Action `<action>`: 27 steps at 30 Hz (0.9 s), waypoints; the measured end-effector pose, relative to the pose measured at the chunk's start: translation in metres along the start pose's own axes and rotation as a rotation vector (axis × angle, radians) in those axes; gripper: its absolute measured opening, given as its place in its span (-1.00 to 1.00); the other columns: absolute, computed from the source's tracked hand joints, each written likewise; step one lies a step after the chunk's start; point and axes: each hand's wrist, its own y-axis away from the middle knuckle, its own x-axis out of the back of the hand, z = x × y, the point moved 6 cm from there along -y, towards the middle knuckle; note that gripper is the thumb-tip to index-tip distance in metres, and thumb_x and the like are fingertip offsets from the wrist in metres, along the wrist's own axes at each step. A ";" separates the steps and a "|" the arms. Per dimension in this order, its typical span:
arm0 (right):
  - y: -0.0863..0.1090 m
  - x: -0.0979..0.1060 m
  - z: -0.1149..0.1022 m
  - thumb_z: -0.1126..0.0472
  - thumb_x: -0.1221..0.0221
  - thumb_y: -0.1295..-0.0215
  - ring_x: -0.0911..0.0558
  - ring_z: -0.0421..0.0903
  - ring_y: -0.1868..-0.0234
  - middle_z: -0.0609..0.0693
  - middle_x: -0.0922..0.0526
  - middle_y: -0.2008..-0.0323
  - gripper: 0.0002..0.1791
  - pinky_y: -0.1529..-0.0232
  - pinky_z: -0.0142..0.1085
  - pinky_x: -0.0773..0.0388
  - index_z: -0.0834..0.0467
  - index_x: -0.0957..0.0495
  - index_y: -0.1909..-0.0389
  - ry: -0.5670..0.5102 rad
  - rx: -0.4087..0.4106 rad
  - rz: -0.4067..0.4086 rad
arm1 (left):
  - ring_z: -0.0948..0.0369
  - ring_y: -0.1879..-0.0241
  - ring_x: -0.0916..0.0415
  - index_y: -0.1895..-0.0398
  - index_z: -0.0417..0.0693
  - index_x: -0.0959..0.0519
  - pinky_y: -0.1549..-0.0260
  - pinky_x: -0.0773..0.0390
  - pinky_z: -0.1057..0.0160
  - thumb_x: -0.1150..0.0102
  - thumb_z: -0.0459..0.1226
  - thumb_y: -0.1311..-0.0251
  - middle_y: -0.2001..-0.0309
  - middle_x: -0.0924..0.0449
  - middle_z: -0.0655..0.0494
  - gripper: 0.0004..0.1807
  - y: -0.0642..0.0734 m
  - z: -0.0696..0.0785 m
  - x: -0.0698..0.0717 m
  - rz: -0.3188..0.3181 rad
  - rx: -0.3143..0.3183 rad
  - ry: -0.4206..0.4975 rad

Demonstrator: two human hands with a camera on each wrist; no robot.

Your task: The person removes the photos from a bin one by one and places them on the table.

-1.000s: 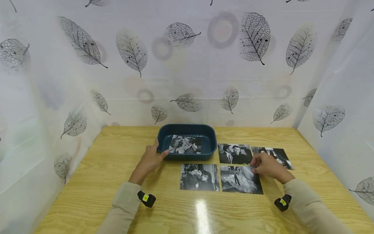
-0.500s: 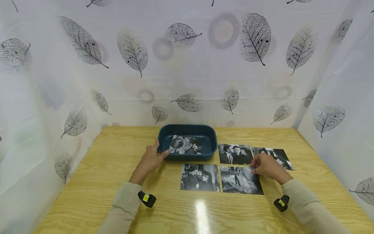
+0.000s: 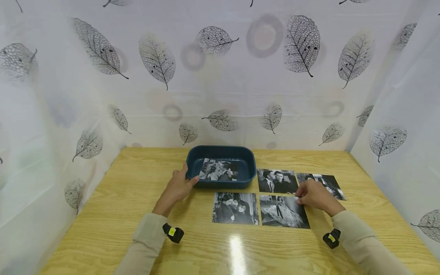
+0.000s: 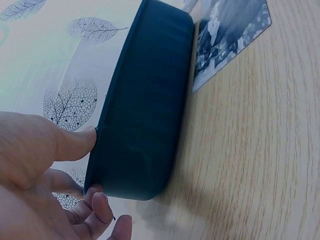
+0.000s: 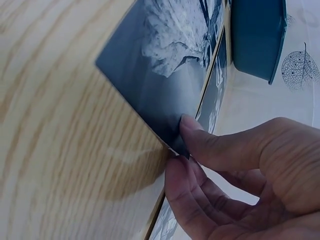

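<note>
A dark blue plastic basin (image 3: 220, 185) stands at the back of the table with one black-and-white photo (image 3: 216, 170) lying inside. My left hand (image 3: 177, 185) holds its left front corner, thumb at the rim (image 4: 97, 132) and fingers round the outer side. At the right, my right hand (image 3: 314, 194) pinches the upper right corner of a photo of a figure in a wide gown (image 3: 283, 214). In the right wrist view that corner (image 5: 180, 142) is bent up slightly between thumb and fingers.
Left of the gown photo lies a photo of close faces (image 3: 235, 210). Behind it are a photo of two people (image 3: 276, 181) and another photo (image 3: 330, 183), partly covered by my right hand. A leaf-patterned curtain (image 3: 223, 76) encloses the wooden table (image 3: 137, 172) at back and sides.
</note>
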 end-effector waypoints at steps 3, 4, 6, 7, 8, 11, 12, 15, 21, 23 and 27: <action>0.000 0.000 0.000 0.39 -0.46 -0.08 -0.61 -0.08 0.41 0.03 -0.68 0.40 -0.86 0.35 -0.11 -0.61 0.31 -0.70 0.36 0.004 -0.002 0.000 | -0.40 -0.41 -0.10 -0.62 -0.25 0.25 -0.29 -0.25 -0.31 -0.01 -0.05 -0.54 -0.48 0.08 -0.54 -0.10 0.000 0.000 0.000 0.001 0.000 -0.004; 0.000 0.000 -0.001 0.40 -0.46 -0.08 -0.61 -0.08 0.42 0.03 -0.68 0.40 -0.87 0.36 -0.11 -0.61 0.30 -0.70 0.36 0.004 0.001 0.002 | -0.40 -0.41 -0.10 -0.62 -0.25 0.26 -0.29 -0.25 -0.31 -0.01 -0.05 -0.54 -0.48 0.09 -0.54 -0.10 0.000 0.000 0.000 -0.001 0.000 -0.003; 0.001 0.001 -0.003 0.40 -0.45 -0.09 -0.60 -0.09 0.43 0.02 -0.68 0.41 -0.89 0.38 -0.13 -0.59 0.29 -0.70 0.38 0.005 0.015 0.008 | -0.41 -0.41 -0.09 -0.62 -0.25 0.26 -0.29 -0.25 -0.31 -0.01 -0.05 -0.54 -0.48 0.09 -0.55 -0.10 0.000 -0.001 0.000 -0.004 0.001 0.000; 0.002 0.002 -0.005 0.40 -0.44 -0.11 -0.60 -0.09 0.44 0.02 -0.67 0.42 -0.90 0.39 -0.14 -0.58 0.29 -0.70 0.38 0.000 0.025 0.015 | -0.41 -0.42 -0.08 -0.62 -0.24 0.26 -0.29 -0.25 -0.32 -0.01 -0.05 -0.54 -0.48 0.09 -0.54 -0.10 0.000 -0.001 0.000 -0.005 0.003 0.001; 0.003 0.003 -0.007 0.40 -0.42 -0.12 -0.59 -0.10 0.44 0.01 -0.67 0.43 -0.92 0.40 -0.14 -0.57 0.29 -0.70 0.39 -0.004 0.039 0.023 | -0.41 -0.42 -0.08 -0.62 -0.24 0.26 -0.29 -0.24 -0.32 -0.01 -0.05 -0.54 -0.48 0.09 -0.54 -0.10 0.000 -0.001 0.000 -0.006 0.003 0.003; 0.007 0.011 -0.017 0.37 -0.38 -0.19 -0.59 -0.11 0.45 0.00 -0.67 0.42 -0.94 0.43 -0.16 -0.54 0.28 -0.69 0.36 -0.025 0.087 0.052 | -0.41 -0.42 -0.08 -0.62 -0.25 0.26 -0.30 -0.24 -0.32 -0.01 -0.04 -0.54 -0.47 0.09 -0.55 -0.10 0.001 0.000 0.000 -0.010 0.006 0.007; 0.007 0.014 -0.021 0.36 -0.36 -0.23 -0.59 -0.11 0.45 0.00 -0.67 0.42 -0.94 0.44 -0.16 -0.53 0.28 -0.69 0.34 -0.037 0.094 0.061 | -0.41 -0.42 -0.08 -0.62 -0.24 0.26 -0.30 -0.24 -0.32 -0.01 -0.04 -0.54 -0.47 0.09 -0.55 -0.10 0.001 0.000 0.000 -0.010 0.007 0.008; 0.007 0.026 -0.034 0.30 -0.32 -0.32 -0.63 -0.05 0.38 0.04 -0.68 0.35 -0.87 0.40 -0.13 -0.57 0.31 -0.68 0.23 -0.064 0.124 0.087 | -0.40 -0.43 -0.06 -0.62 -0.22 0.27 -0.31 -0.23 -0.31 -0.02 -0.04 -0.53 -0.49 0.11 -0.53 -0.09 0.000 0.000 0.000 -0.011 0.016 0.019; -0.007 0.052 -0.064 0.25 -0.28 -0.38 -0.69 0.13 0.20 0.19 -0.69 0.18 -0.74 0.25 -0.02 -0.65 0.34 -0.65 0.04 -0.089 0.172 0.196 | -0.38 -0.44 -0.04 -0.62 -0.22 0.26 -0.33 -0.20 -0.30 -0.03 -0.06 -0.53 -0.49 0.11 -0.53 -0.10 -0.001 -0.001 0.000 -0.005 0.015 0.028; -0.014 0.056 -0.075 0.24 -0.29 -0.38 -0.68 0.17 0.14 0.25 -0.67 0.11 -0.69 0.21 -0.01 -0.65 0.35 -0.61 -0.03 -0.110 0.185 0.216 | -0.38 -0.45 -0.02 -0.62 -0.23 0.25 -0.34 -0.18 -0.30 -0.02 -0.07 -0.53 -0.49 0.12 -0.53 -0.10 0.000 -0.001 0.000 -0.006 0.011 0.031; -0.026 0.059 -0.099 0.23 -0.30 -0.38 -0.65 0.20 0.05 0.30 -0.61 0.00 -0.59 0.13 0.02 -0.64 0.36 -0.53 -0.15 -0.150 0.218 0.227 | -0.39 -0.45 0.00 -0.62 -0.24 0.25 -0.35 -0.16 -0.30 -0.02 -0.08 -0.54 -0.50 0.13 -0.53 -0.11 0.001 0.000 0.001 -0.007 0.006 0.032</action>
